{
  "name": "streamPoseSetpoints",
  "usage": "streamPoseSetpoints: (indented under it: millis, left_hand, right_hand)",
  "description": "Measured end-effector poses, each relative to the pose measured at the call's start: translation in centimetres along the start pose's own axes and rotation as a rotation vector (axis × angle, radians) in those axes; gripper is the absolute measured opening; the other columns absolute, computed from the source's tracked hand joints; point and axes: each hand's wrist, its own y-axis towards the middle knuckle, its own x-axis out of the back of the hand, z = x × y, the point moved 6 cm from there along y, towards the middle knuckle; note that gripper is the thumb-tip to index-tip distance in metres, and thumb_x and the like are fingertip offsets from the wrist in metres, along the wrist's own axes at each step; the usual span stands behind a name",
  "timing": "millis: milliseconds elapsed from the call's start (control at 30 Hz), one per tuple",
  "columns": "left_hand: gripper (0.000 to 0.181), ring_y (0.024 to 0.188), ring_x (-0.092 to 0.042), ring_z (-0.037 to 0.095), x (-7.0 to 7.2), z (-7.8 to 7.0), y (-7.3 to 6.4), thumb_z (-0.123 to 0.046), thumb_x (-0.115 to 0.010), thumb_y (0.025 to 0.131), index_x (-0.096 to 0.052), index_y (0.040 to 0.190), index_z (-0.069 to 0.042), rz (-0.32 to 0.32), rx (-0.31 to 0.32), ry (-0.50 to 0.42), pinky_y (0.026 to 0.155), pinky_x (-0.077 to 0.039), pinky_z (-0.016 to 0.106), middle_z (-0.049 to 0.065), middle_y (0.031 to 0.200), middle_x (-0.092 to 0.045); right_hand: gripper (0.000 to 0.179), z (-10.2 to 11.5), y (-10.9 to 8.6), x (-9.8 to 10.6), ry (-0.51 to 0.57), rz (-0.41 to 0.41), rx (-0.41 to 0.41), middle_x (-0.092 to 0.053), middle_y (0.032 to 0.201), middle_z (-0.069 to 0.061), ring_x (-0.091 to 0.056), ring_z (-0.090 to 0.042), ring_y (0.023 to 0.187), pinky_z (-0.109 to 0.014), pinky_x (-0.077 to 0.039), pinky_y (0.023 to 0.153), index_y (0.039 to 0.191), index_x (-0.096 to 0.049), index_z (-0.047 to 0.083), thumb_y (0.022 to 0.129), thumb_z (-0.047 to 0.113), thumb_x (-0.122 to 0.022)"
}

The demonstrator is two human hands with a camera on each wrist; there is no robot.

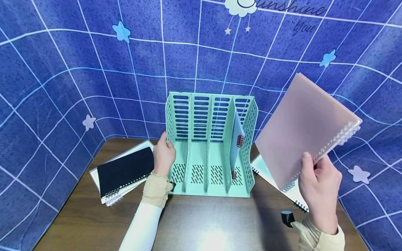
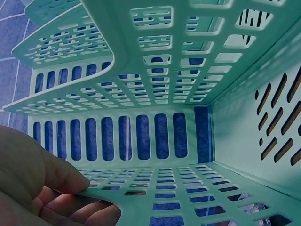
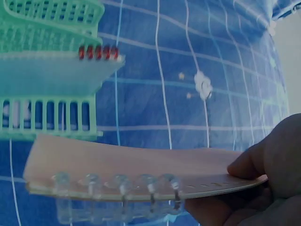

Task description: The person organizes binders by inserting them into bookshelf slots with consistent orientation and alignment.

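Observation:
A mint-green file rack (image 1: 198,167) with upright dividers stands mid-table. My left hand (image 1: 164,155) grips its left side panel; in the left wrist view the thumb lies inside the panel and the fingers outside. My right hand (image 1: 321,190) pinches a pink spiral notebook (image 1: 304,129) by its ring-bound edge, thumb on the cover, lifted and tilted right of the rack. Clear plastic rings (image 3: 122,188) show along the notebook's edge in the right wrist view. A light-blue notebook with red rings (image 1: 236,139) stands in the rack's rightmost compartment.
Left of the rack lies a black notebook (image 1: 125,170) on top of pale ones. Under the raised pink notebook, a white spiral notebook (image 1: 296,195) rests on the wooden table (image 1: 201,223). A blue star-patterned cloth (image 1: 94,69) hangs behind and along both sides.

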Motion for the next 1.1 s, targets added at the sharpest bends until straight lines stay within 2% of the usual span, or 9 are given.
streamPoseSetpoints:
  millis: [133,300,367,467,567,667,767,967,1100]
  left_hand:
    - [0.044,0.055,-0.052,0.032,-0.1,0.1,-0.1,-0.004,-0.042,0.101,-0.059,0.140,-0.018,0.012,-0.002,-0.006,0.054,-0.042,0.045,0.016,0.076,-0.067]
    - [0.044,0.053,-0.051,0.029,-0.2,0.2,-0.3,-0.005,-0.042,0.103,-0.058,0.141,-0.019,0.029,0.009,-0.011,0.051,-0.040,0.042,0.015,0.077,-0.066]
    - [0.044,0.055,-0.052,0.029,-0.3,0.3,-0.2,-0.006,-0.042,0.103,-0.058,0.141,-0.019,0.027,0.005,-0.004,0.052,-0.041,0.041,0.015,0.081,-0.068]
    - [0.044,0.055,-0.052,0.029,-0.3,0.3,-0.2,-0.005,-0.042,0.103,-0.058,0.141,-0.018,0.022,-0.003,-0.001,0.052,-0.040,0.042,0.014,0.081,-0.068]
    - [0.043,0.054,-0.049,0.030,-0.3,0.4,-0.2,-0.005,-0.042,0.102,-0.058,0.140,-0.018,0.015,-0.005,0.000,0.051,-0.039,0.043,0.014,0.076,-0.066]
    - [0.043,0.055,-0.051,0.030,-0.3,0.4,-0.2,-0.004,-0.043,0.102,-0.059,0.140,-0.018,0.007,-0.004,0.003,0.052,-0.040,0.042,0.014,0.079,-0.067]
    - [0.043,0.056,-0.053,0.030,-0.4,0.4,-0.1,-0.005,-0.043,0.102,-0.059,0.140,-0.017,0.009,-0.002,0.003,0.053,-0.041,0.043,0.014,0.084,-0.069]
    - [0.041,0.058,-0.055,0.032,-0.2,0.1,-0.1,-0.003,-0.045,0.102,-0.060,0.136,-0.018,-0.003,-0.009,-0.007,0.054,-0.043,0.045,0.013,0.085,-0.070]
    - [0.038,0.060,-0.057,0.033,0.0,0.1,0.0,-0.003,-0.044,0.101,-0.061,0.132,-0.016,-0.009,-0.018,-0.008,0.055,-0.045,0.047,0.014,0.088,-0.072]
  right_hand:
    - [0.020,0.8,-0.8,-0.6,0.096,-0.021,0.009,-0.054,0.062,0.018,-0.047,0.003,0.061,-0.019,-0.033,0.060,0.082,-0.066,0.000,0.099,0.011,-0.064]
    - [0.014,1.6,-1.8,-2.6,0.229,-0.033,0.063,-0.070,0.074,-0.005,-0.056,0.007,0.067,-0.011,-0.040,0.064,0.095,-0.072,-0.006,0.098,0.004,-0.062]
    - [0.014,1.8,-2.2,-3.8,0.263,-0.029,0.089,-0.069,0.074,-0.015,-0.055,0.008,0.067,-0.011,-0.041,0.062,0.097,-0.071,-0.007,0.099,0.003,-0.061]
    - [0.014,1.8,-2.8,-6.0,0.287,-0.022,0.136,-0.070,0.074,-0.018,-0.056,0.007,0.065,-0.011,-0.041,0.059,0.100,-0.071,-0.007,0.100,0.002,-0.059]
    - [0.015,1.4,-3.5,-8.4,0.265,-0.008,0.183,-0.073,0.078,-0.018,-0.060,-0.006,0.062,-0.020,-0.046,0.054,0.105,-0.071,-0.005,0.100,0.001,-0.058]
    - [0.015,0.6,-4.1,-10.7,0.224,0.023,0.205,-0.073,0.079,-0.020,-0.066,-0.025,0.059,-0.038,-0.050,0.049,0.105,-0.069,-0.003,0.101,0.003,-0.056]
    - [0.014,-0.4,-4.8,-12.8,0.197,0.047,0.196,-0.074,0.084,-0.024,-0.072,-0.040,0.066,-0.056,-0.052,0.053,0.107,-0.068,-0.001,0.101,0.005,-0.056]
    - [0.015,-1.6,-5.9,-15.7,0.178,0.108,0.222,-0.073,0.088,-0.028,-0.072,-0.046,0.072,-0.060,-0.052,0.058,0.111,-0.065,-0.002,0.101,0.004,-0.055]
    - [0.023,-1.9,-6.6,-16.9,0.175,0.136,0.234,-0.073,0.101,-0.031,-0.073,-0.048,0.083,-0.061,-0.054,0.063,0.120,-0.064,-0.004,0.101,0.003,-0.053]
